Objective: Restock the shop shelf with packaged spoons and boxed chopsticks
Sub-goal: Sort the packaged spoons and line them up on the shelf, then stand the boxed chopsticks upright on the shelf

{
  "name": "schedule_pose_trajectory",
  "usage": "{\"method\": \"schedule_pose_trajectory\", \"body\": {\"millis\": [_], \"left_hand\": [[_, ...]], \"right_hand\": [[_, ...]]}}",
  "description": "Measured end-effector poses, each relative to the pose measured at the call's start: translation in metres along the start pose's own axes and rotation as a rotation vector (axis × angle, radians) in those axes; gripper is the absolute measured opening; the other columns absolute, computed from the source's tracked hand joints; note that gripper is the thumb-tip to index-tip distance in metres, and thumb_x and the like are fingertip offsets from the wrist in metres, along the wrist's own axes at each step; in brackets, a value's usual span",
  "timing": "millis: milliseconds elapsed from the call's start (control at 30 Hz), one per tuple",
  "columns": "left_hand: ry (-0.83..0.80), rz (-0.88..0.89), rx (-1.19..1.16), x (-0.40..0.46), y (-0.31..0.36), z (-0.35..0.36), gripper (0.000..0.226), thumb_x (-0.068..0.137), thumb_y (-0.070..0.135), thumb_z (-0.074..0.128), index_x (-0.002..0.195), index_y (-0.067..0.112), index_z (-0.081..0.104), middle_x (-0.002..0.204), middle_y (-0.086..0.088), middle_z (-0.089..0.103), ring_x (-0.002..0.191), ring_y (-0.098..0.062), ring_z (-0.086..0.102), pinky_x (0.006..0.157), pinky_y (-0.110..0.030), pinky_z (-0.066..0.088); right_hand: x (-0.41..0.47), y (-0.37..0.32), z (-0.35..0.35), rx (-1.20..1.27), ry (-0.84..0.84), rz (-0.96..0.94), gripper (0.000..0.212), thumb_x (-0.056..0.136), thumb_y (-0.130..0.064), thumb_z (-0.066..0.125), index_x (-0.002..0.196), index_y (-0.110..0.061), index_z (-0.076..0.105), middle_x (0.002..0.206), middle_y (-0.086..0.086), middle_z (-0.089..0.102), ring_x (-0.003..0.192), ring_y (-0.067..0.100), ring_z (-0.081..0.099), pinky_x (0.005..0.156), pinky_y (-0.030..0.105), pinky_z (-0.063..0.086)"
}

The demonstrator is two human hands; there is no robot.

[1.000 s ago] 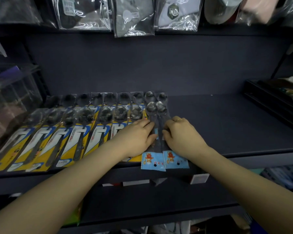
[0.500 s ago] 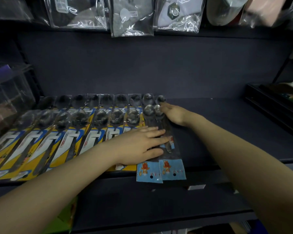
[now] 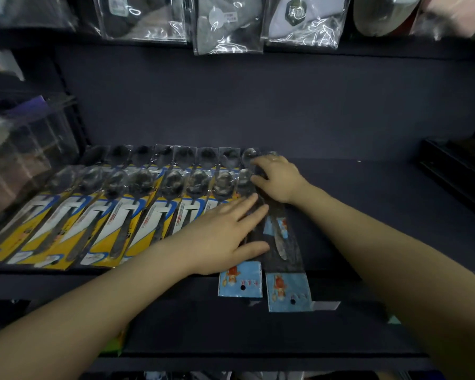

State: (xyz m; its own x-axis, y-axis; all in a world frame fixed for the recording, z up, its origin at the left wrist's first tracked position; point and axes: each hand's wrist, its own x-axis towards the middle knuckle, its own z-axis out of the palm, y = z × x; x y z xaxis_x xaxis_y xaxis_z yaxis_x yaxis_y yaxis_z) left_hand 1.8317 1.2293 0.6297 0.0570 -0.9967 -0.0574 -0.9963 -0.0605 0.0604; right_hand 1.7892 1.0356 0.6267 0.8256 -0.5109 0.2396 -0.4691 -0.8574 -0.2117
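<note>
Several spoon packs with yellow and blue cards (image 3: 99,229) lie in a row along the dark shelf (image 3: 368,209). Right of them lie two clear spoon packs with light-blue header cards, the left one (image 3: 240,281) and the right one (image 3: 288,290), both overhanging the shelf's front edge. My left hand (image 3: 225,234) lies flat with straight fingers on the left blue-card pack. My right hand (image 3: 279,178) rests on the far end of the right blue-card pack, fingers bent over the spoon bowls. No chopstick boxes are in view.
Bagged goods in clear plastic (image 3: 228,26) hang from the shelf above. A clear plastic container (image 3: 25,157) stands at the left end, a black tray (image 3: 461,171) at the right. Bare shelf lies between the packs and the tray. A lower shelf (image 3: 258,330) sits below.
My right hand moved from the middle of the blue-card packs to their far end. My left hand flattened out, and the right blue-card pack slid toward me.
</note>
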Motion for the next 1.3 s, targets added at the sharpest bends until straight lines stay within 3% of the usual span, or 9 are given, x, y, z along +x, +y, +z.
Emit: {"method": "schedule_pose_trajectory", "body": {"millis": [100, 267, 467, 600, 733, 900, 1000, 1100, 1300], "left_hand": [[-0.054, -0.051, 0.006, -0.004, -0.001, 0.002, 0.072, 0.090, 0.057, 0.025, 0.147, 0.023, -0.004, 0.157, -0.001, -0.012, 0.145, -0.015, -0.005, 0.115, -0.025, 0.000], [-0.040, -0.043, -0.008, -0.005, 0.000, 0.004, 0.073, 0.090, 0.059, 0.025, 0.146, 0.024, -0.005, 0.158, 0.000, -0.009, 0.145, -0.014, -0.003, 0.114, -0.024, 0.002], [0.007, -0.010, -0.040, -0.008, 0.002, 0.002, 0.066, 0.090, 0.057, 0.025, 0.146, 0.033, -0.001, 0.158, 0.002, -0.001, 0.145, -0.016, 0.000, 0.116, -0.028, 0.007], [0.156, 0.040, -0.064, -0.001, 0.002, -0.009, 0.057, 0.092, 0.054, 0.028, 0.142, 0.026, 0.027, 0.152, 0.005, 0.024, 0.138, -0.014, 0.024, 0.112, -0.030, 0.024], [0.321, 0.085, -0.098, 0.015, 0.012, -0.027, 0.042, 0.092, 0.042, 0.040, 0.129, 0.025, 0.046, 0.122, 0.005, 0.058, 0.106, -0.016, 0.055, 0.088, -0.036, 0.049], [0.515, 0.157, -0.224, 0.040, 0.056, -0.041, 0.028, 0.088, 0.031, 0.051, 0.114, 0.023, 0.059, 0.093, 0.002, 0.069, 0.073, -0.014, 0.056, 0.072, -0.033, 0.050], [0.504, 0.220, -0.334, 0.059, 0.101, -0.044, 0.026, 0.087, 0.028, 0.053, 0.110, 0.021, 0.061, 0.092, 0.004, 0.067, 0.076, -0.014, 0.058, 0.074, -0.030, 0.050], [0.422, 0.240, -0.500, 0.085, 0.148, -0.042, 0.029, 0.087, 0.026, 0.055, 0.115, 0.022, 0.058, 0.096, 0.011, 0.061, 0.082, -0.009, 0.057, 0.077, -0.025, 0.048], [0.229, 0.087, -0.772, 0.142, 0.235, -0.028, 0.044, 0.088, 0.029, 0.055, 0.130, 0.024, 0.043, 0.121, 0.011, 0.053, 0.106, -0.006, 0.053, 0.093, -0.023, 0.042]], "right_hand": [[0.006, -0.004, 0.003, 0.021, 0.011, -0.007, 0.034, 0.089, -0.023, 0.052, 0.121, -0.012, 0.055, 0.123, 0.016, 0.060, 0.117, 0.034, 0.051, 0.095, 0.037, 0.043], [0.007, 0.002, -0.010, 0.365, 0.165, 0.053, 0.025, 0.084, -0.002, 0.051, 0.105, -0.005, 0.063, 0.089, 0.011, 0.066, 0.089, 0.023, 0.061, 0.063, 0.008, 0.036], [0.004, 0.014, 0.002, 0.291, 0.139, 0.096, 0.021, 0.088, -0.003, 0.051, 0.107, 0.000, 0.060, 0.103, 0.022, 0.066, 0.098, 0.033, 0.060, 0.067, 0.017, 0.032], [-0.009, 0.007, -0.008, 0.285, 0.272, 0.083, 0.023, 0.093, -0.012, 0.047, 0.106, 0.002, 0.060, 0.112, 0.020, 0.065, 0.106, 0.032, 0.057, 0.083, 0.026, 0.034], [-0.052, 0.015, -0.039, 0.279, 0.271, 0.054, 0.018, 0.091, -0.012, 0.050, 0.100, -0.004, 0.064, 0.101, 0.014, 0.068, 0.090, 0.025, 0.059, 0.073, 0.024, 0.035], [-0.127, 0.052, -0.085, 0.118, 0.267, 0.011, 0.015, 0.090, -0.013, 0.055, 0.095, -0.007, 0.067, 0.090, 0.001, 0.067, 0.083, 0.015, 0.058, 0.070, 0.017, 0.034], [-0.170, 0.092, -0.117, 0.081, 0.382, 0.106, 0.014, 0.090, -0.012, 0.055, 0.094, -0.004, 0.066, 0.085, 0.002, 0.063, 0.081, 0.014, 0.054, 0.066, 0.014, 0.028], [-0.208, 0.148, -0.142, 0.002, 0.399, 0.236, 0.018, 0.091, -0.015, 0.054, 0.097, -0.003, 0.065, 0.096, 0.016, 0.067, 0.089, 0.029, 0.059, 0.067, 0.022, 0.029], [-0.261, 0.263, -0.188, -0.028, 0.328, 0.600, 0.035, 0.095, -0.028, 0.046, 0.114, -0.001, 0.057, 0.118, 0.025, 0.059, 0.107, 0.039, 0.054, 0.077, 0.034, 0.037]]}}
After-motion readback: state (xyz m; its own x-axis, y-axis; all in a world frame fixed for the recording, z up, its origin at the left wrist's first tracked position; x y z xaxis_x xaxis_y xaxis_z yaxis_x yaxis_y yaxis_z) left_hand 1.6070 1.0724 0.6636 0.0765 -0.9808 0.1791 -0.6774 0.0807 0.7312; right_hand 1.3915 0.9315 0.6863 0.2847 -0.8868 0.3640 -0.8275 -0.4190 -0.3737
